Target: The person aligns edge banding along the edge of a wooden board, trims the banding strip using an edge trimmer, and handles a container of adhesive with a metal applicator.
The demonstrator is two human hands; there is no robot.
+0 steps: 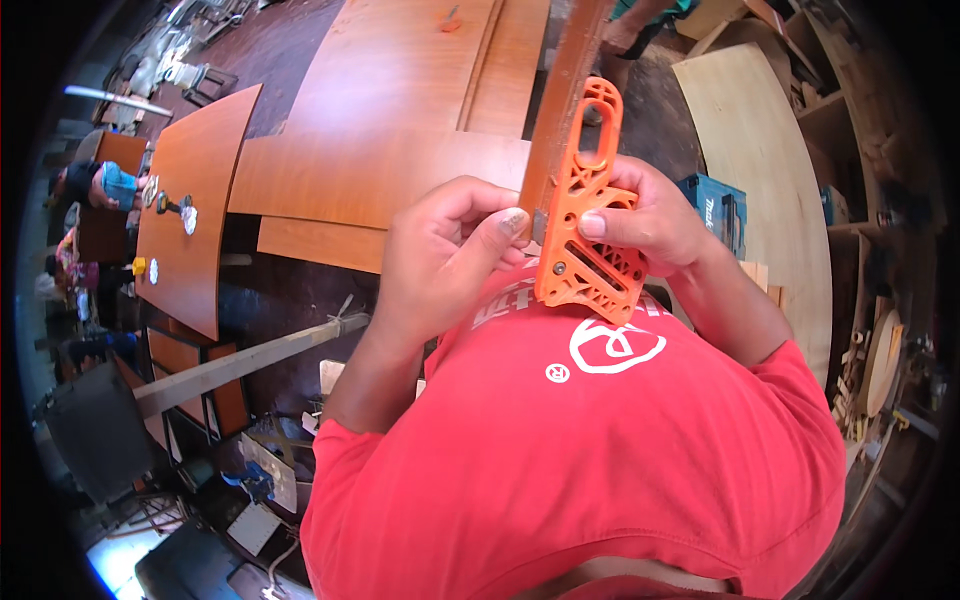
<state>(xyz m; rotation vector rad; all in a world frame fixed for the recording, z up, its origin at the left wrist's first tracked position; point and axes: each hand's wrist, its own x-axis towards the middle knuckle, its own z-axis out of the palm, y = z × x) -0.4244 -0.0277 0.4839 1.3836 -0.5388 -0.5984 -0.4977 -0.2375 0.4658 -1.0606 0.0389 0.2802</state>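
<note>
My right hand point(650, 215) is closed round an orange plastic hand tool point(572, 222), its thumb pressed on the side. The tool has a long looped slot at its far end and a lattice body with screws; its exact kind I cannot tell. A narrow brown wood-look strip point(562, 110) runs away from me along the tool's left side. At the strip's near end, my left hand point(450, 245) is closed in a pinch, thumb and fingers close to the tool's edge. A small grey metal piece point(539, 226) shows between the left fingertips and the tool.
Brown panels point(330, 190) lie beyond my hands, with another brown panel point(195, 200) bearing small tools at the left. On the right are a pale board point(765, 180), a teal case point(715, 212) and shelving. A person's arm point(620, 35) shows at the top; others are far left.
</note>
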